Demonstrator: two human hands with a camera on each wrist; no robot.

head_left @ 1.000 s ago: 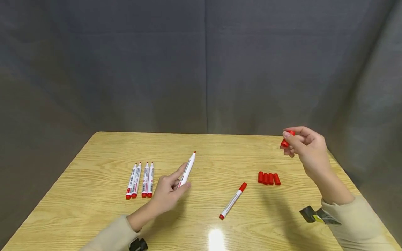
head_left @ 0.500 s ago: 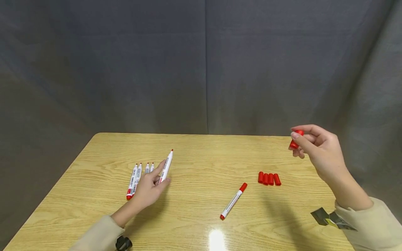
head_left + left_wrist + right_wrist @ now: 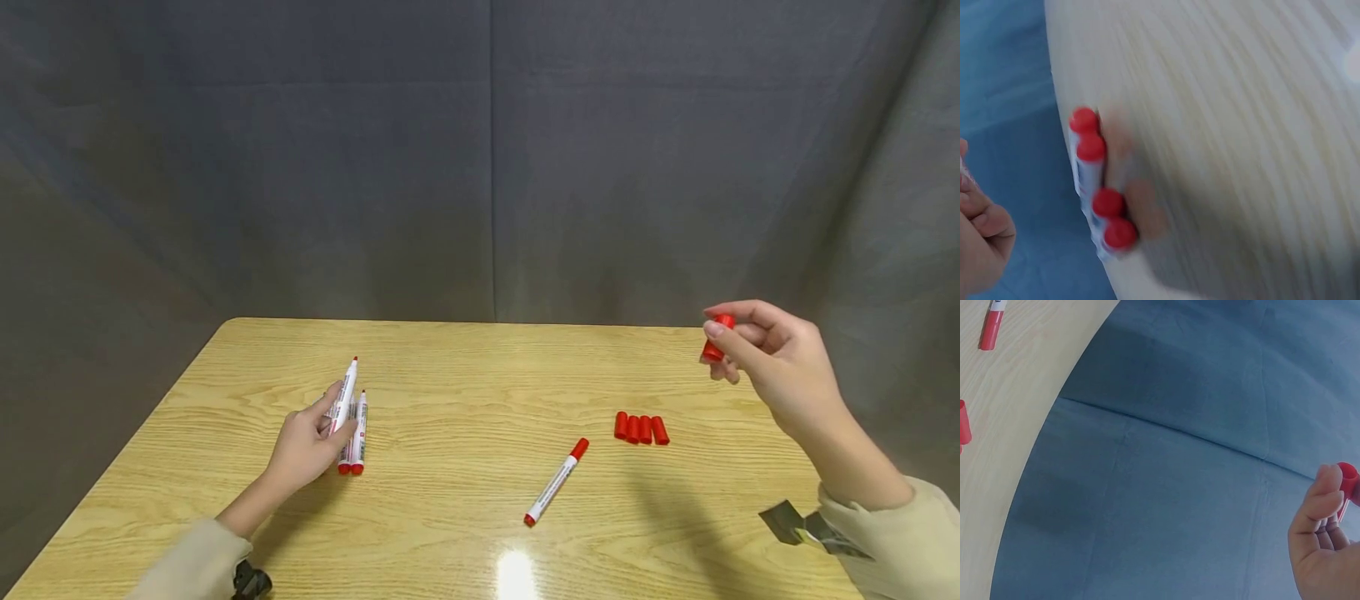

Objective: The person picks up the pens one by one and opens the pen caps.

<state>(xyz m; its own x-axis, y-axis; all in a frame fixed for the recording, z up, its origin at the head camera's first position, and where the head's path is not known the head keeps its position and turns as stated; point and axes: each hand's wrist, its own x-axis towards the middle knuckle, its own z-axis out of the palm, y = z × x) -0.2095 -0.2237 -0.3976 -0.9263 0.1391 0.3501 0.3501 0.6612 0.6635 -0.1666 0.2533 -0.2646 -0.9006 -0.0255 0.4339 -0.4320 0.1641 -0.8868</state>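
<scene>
My left hand point(image 3: 309, 442) pinches an uncapped white marker point(image 3: 346, 392) with its red tip up, held over the row of uncapped markers at the left. Two of these, such as the rightmost uncapped marker point(image 3: 361, 429), show beside the hand; the others are hidden behind it. In the left wrist view the row's red end plugs point(image 3: 1109, 203) face the camera. My right hand point(image 3: 787, 367) is raised at the right, pinching a red marker cap point(image 3: 720, 337) between thumb and fingers. The cap's hollow end shows in the right wrist view, where the right hand point(image 3: 1322, 531) is at the edge.
Several red caps point(image 3: 633, 428) stand in a short row on the wooden table point(image 3: 450, 500), right of the middle. A capped red marker point(image 3: 557, 483) lies slanted in front of them. Behind the table's far edge hangs a dark grey curtain point(image 3: 495, 167).
My left hand has moved left with its marker, from mid-table to over the row of markers. My right hand has shifted slightly right, still holding the cap.
</scene>
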